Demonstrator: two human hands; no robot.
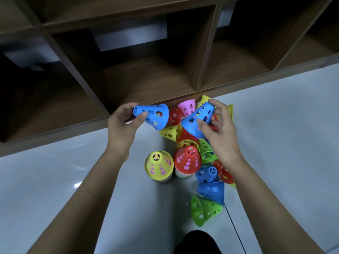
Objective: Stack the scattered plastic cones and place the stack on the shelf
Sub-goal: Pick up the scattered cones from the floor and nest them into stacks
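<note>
My left hand [124,121] grips a blue perforated cone [156,115] by its narrow end, its wide mouth turned to the right. My right hand [218,129] holds a second blue cone [197,119], tilted, wide mouth down and to the left. The two cones are held apart above a pile of scattered cones [185,132] on the floor. A stack topped by a yellow cone [159,165] stands upright beside a stack topped by a red cone [188,160]. Loose blue [211,191] and green [205,210] cones lie nearer me.
A dark wooden shelf unit [146,77] with open cubbies stands along the far side, its base edge just behind the pile. The floor [284,143] is pale and glossy. A thin black cord [234,228] runs across the floor at the lower right. My dark-clothed knee [198,242] shows at the bottom.
</note>
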